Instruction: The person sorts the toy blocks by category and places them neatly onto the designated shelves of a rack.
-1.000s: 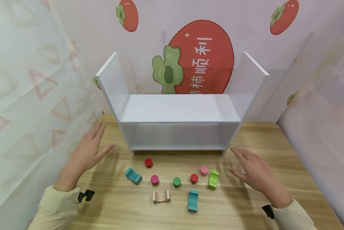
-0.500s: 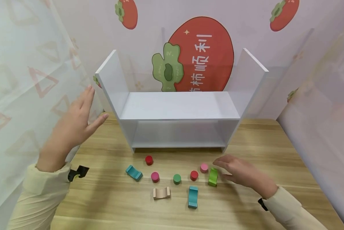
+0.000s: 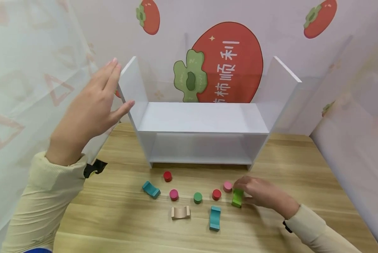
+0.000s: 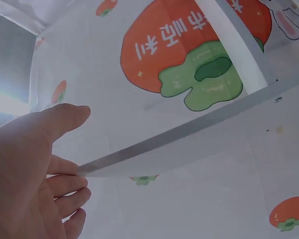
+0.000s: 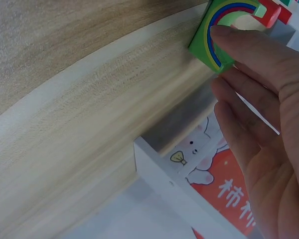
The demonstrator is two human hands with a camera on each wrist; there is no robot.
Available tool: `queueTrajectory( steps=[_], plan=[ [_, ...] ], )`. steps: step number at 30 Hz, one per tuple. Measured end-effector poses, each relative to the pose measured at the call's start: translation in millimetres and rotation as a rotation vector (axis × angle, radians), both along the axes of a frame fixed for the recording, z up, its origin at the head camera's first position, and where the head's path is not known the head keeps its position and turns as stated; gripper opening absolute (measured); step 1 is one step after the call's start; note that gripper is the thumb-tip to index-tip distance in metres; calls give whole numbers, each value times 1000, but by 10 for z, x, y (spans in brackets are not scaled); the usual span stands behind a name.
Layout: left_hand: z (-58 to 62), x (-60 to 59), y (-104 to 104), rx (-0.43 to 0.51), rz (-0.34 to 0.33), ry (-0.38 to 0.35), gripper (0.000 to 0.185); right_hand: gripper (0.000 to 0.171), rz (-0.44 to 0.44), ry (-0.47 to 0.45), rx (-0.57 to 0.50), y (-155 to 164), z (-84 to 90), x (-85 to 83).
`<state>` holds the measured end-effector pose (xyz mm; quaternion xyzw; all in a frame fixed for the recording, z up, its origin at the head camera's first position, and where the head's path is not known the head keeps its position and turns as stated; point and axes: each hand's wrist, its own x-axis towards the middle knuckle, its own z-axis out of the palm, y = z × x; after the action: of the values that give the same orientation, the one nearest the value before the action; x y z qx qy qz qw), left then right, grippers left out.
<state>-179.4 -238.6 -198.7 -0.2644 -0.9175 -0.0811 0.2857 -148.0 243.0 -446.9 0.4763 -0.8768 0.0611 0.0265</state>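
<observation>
My right hand (image 3: 263,194) pinches a light green arch block (image 3: 237,199) on the wooden table, at the right end of a scatter of toy blocks. In the right wrist view the thumb lies on the block's rainbow-painted side, with fingers behind it. Beside the block is a pink cylinder (image 3: 227,186); a red cylinder (image 3: 216,194) lies a little further left. My left hand (image 3: 89,105) is raised at the upper front of the white shelf's left panel (image 3: 134,84). Its fingers are extended and its thumb stands apart; in the left wrist view the fingertips meet the panel's edge (image 4: 154,142).
A white two-level shelf (image 3: 204,117) stands at the back of the table. Before it lie a teal arch block (image 3: 215,218), another teal arch block (image 3: 151,189), a wood-coloured arch block (image 3: 181,213), a green cylinder (image 3: 197,198), a magenta cylinder (image 3: 174,195) and a red cylinder (image 3: 167,176).
My left hand has risen from beside the shelf's base to its left panel's upper part. My right hand has moved left and down from the table's right side and taken hold of the green arch block.
</observation>
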Motion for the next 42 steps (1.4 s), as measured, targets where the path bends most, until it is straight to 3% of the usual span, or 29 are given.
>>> queueTrajectory(
  steps=[8,18,29,42],
  plan=[
    [115,-61,167,-201,53,15,91,44,28,-40,27,-33,-12,-5],
    [73,-59,151,-292,80,60,88,42,25,-66,61,-53,-33,-37],
    [42,-47,139,-338,90,119,92,39,55,-29,84,-66,-47,-46],
    [57,-56,124,-348,80,95,92,27,24,-70,127,-48,26,-27]
  ],
)
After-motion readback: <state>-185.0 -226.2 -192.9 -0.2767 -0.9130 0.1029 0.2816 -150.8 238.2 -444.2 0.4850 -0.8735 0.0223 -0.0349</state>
